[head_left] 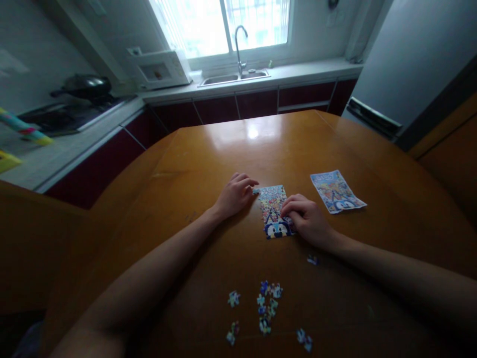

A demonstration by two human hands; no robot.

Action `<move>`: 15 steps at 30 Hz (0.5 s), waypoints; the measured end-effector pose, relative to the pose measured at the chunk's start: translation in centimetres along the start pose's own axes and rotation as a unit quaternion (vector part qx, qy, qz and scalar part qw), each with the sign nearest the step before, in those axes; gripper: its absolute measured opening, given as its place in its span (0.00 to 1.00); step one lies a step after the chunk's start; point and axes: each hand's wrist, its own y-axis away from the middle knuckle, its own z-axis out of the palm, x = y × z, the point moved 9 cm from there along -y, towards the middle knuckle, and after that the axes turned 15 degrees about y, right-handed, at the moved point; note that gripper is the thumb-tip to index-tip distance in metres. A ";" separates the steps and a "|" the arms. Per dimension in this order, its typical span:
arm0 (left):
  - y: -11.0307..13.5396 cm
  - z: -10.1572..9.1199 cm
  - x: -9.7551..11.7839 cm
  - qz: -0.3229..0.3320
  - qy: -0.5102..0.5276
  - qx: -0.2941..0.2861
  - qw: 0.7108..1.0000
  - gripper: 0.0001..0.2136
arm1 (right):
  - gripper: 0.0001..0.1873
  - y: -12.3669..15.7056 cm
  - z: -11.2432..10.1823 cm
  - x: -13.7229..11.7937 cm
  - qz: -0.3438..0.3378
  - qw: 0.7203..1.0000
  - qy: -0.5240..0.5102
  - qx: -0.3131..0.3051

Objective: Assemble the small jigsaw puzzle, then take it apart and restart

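A partly assembled jigsaw puzzle (274, 204) lies flat on the wooden table, with a blue cartoon dog's face at its near end. At its upper left edge, my left hand (236, 194) rests with loosely bent fingers apart; a small blue puzzle piece (255, 191) is by its fingertips. My right hand (307, 219) lies over the puzzle's right side, thumb and fingers pinched together against it. Whatever is between those fingertips is hidden. One loose dark piece (312, 259) sits below my right wrist. Closer to me is a cluster of several loose pieces (262, 300).
A printed picture sheet (337, 191) lies to the right on the table (208, 159). More loose pieces (234, 298) are scattered near the front. Beyond the table are a counter with a sink (219, 79), a microwave (160, 69), a wok (87, 87) on the stove, and a fridge (417, 64).
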 end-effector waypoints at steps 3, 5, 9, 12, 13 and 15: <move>0.0 -0.4 -0.3 -0.013 -0.008 0.017 1.000 0.11 | 0.15 0.0 -0.1 -0.1 -0.002 1.000 0.001 0.002; 0.0 -0.6 -0.5 -0.021 -0.009 0.029 0.999 0.11 | 0.16 0.0 -0.1 -0.1 -0.001 1.000 0.001 0.004; 0.1 -0.5 -1.2 -0.029 -0.002 0.036 0.999 0.11 | 0.16 0.0 -0.1 -0.1 0.001 1.000 -0.001 0.003; -0.3 -0.8 -1.3 -0.040 0.006 0.044 0.998 0.09 | 0.16 0.0 -0.1 -0.1 0.000 1.000 -0.001 -0.001; -0.5 -1.1 -1.0 -0.050 0.018 0.041 0.998 0.09 | 0.16 0.0 -0.1 -0.1 -0.001 1.000 0.000 0.000; -0.8 -1.4 0.7 -0.071 0.058 0.004 0.996 0.09 | 0.16 0.0 -0.1 -0.1 -0.003 1.000 0.000 0.001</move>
